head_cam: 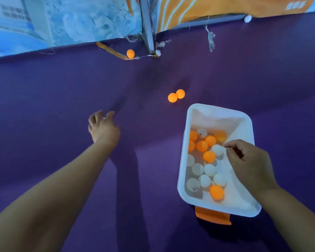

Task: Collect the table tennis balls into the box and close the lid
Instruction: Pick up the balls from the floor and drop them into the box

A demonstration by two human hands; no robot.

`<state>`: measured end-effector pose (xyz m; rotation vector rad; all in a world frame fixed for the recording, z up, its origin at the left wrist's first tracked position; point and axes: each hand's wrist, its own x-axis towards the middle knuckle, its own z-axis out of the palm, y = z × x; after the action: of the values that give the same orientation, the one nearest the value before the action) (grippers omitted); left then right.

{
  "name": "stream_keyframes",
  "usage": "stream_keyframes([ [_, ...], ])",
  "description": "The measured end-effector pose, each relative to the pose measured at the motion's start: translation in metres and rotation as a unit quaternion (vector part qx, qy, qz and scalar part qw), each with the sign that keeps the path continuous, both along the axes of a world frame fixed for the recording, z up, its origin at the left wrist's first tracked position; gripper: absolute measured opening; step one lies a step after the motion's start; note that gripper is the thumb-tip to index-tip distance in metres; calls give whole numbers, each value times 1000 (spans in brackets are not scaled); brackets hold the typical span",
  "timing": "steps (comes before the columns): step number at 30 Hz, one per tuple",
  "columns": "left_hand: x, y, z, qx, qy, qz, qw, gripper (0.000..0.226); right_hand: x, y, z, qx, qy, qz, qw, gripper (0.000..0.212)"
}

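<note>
Ball pair point(176, 96) lies ahead-right of left hand point(103, 127), nearer to it; grip spread, empty. Right hand point(247, 160) is curled over box point(193, 113), contents hidden

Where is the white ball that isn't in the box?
The white ball lies far off at the top right of the head view, on the purple floor against the orange barrier.
</note>
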<state>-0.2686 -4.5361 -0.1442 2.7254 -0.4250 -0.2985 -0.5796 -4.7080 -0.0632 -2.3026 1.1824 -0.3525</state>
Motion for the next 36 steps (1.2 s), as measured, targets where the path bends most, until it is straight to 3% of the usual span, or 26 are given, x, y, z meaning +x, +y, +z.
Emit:
stream_keyframes([
  [6, 13, 10, -13, 0, 47, 58, 997, 54, -3, -7, -7, -7, 9, -18, 1000, 16],
  [11, 12, 1, -5, -44, 66, 93, 992, 38, -4, -5, -9, -10, -16, -19, 1000, 17],
  [14, -25, -27, 10, -188, 52, 12, 981, 34, -4, -5, -10, -8, -29, -25, 999, 19],
  [17, -93, -56, 39, -361, 132, -100, 918, 31, -5, -6, -11, -2, -54, -32, 998, 21],
  [19, -131, -66, 53, -401, 167, -184, 882, 34, -7, -6, -11, 14, -85, -39, 996, 24],
  [21, -151, -73, 56, -360, 127, -263, 886, 41, -9, -7, -10, 35, -114, -48, 992, 24],
  [23, -150, -79, 53, -336, 100, -267, 898, 43, -10, -10, -7, 39, -125, -50, 990, 23],
  [27, -127, -97, 39, -339, 95, -191, 916, 37, -9, -30, -3, -7, -94, -56, 994, 18],
  [32, -67, -146, 18, -284, 86, -82, 951, 38, 9, -67, -3, -13, -69, -75, 995, 17],
  [36, -22, -191, 3, -205, 86, -56, 973, 47, 29, -93, -7, -24, -59, -66, 996, 16],
])
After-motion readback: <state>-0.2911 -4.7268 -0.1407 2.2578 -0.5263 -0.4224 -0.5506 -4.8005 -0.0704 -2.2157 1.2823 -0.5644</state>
